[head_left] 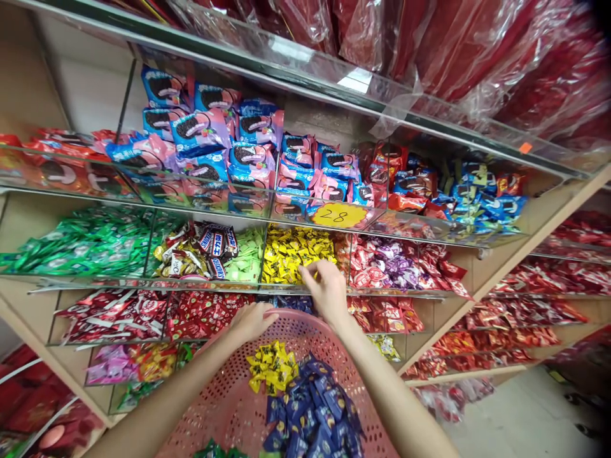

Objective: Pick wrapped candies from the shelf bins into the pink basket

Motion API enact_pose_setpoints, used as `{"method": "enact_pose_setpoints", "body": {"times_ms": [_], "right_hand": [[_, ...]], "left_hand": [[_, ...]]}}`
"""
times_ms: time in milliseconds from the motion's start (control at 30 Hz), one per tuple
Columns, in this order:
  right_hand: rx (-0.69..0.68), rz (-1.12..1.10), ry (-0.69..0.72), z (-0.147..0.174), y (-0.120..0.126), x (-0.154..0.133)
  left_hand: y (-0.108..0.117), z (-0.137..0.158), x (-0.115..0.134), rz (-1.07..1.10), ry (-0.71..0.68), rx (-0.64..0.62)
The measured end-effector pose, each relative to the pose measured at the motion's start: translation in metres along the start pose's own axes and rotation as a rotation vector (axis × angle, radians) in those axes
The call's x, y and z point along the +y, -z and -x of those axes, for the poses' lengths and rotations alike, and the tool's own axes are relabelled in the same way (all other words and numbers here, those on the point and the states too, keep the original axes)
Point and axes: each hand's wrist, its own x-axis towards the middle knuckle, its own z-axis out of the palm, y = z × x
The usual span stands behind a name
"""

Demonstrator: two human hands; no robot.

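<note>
A pink perforated plastic basket (pixel 329 343) is in front of me below the shelves. My left hand (pixel 252 320) is closed over its far rim. Inside the basket are a small heap of yellow-wrapped candies (pixel 273 367), a larger pile of dark blue-wrapped candies (pixel 315 410) and some green packets (pixel 217 450) at the near edge. My right hand (pixel 327 289) reaches over the basket to the shelf bin of yellow-wrapped candies (pixel 286 251). Its thumb and fingers are curled together at the candies; whatever lies between them is hidden.
Left of the yellow bin lie green packets (pixel 105 238) and Snickers bars (pixel 217 245); red and purple candies (pixel 394 264) lie right. Above, blue-pink cookie packs (pixel 203 130) stand behind a clear shelf lip with a yellow "28" tag (pixel 338 215). Clear dividers separate the bins.
</note>
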Motion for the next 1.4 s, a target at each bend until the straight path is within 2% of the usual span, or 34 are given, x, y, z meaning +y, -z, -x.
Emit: {"method": "enact_pose_setpoints", "body": {"times_ms": [100,200,467,667,800,1067,1233,1400], "right_hand": [[0.009,0.169,0.006,-0.034,-0.002,0.025],[-0.031,0.297,0.005,-0.052,-0.013,0.04],[-0.118,0.377,0.016,-0.062,-0.035,0.042],[-0.087,0.39,-0.029,-0.066,-0.037,0.049],[-0.018,0.288,-0.107,-0.069,-0.038,0.054],[0.181,-0.095,-0.26,-0.069,-0.032,0.055],[0.189,-0.318,-0.348,-0.055,-0.017,0.043],[0.179,-0.423,-0.325,-0.029,0.0,0.021]], "left_hand": [[0.0,0.001,0.0,0.001,0.006,0.007],[0.001,0.002,0.0,0.005,0.023,0.004],[0.003,0.003,0.0,0.016,0.045,0.008],[0.002,0.003,0.0,0.014,0.055,-0.005],[0.001,0.002,-0.001,0.0,0.046,-0.002],[0.003,0.004,0.0,0.019,0.05,-0.002],[0.005,0.004,0.001,0.029,0.053,-0.009],[0.004,0.003,0.002,0.023,0.067,-0.019]]}}
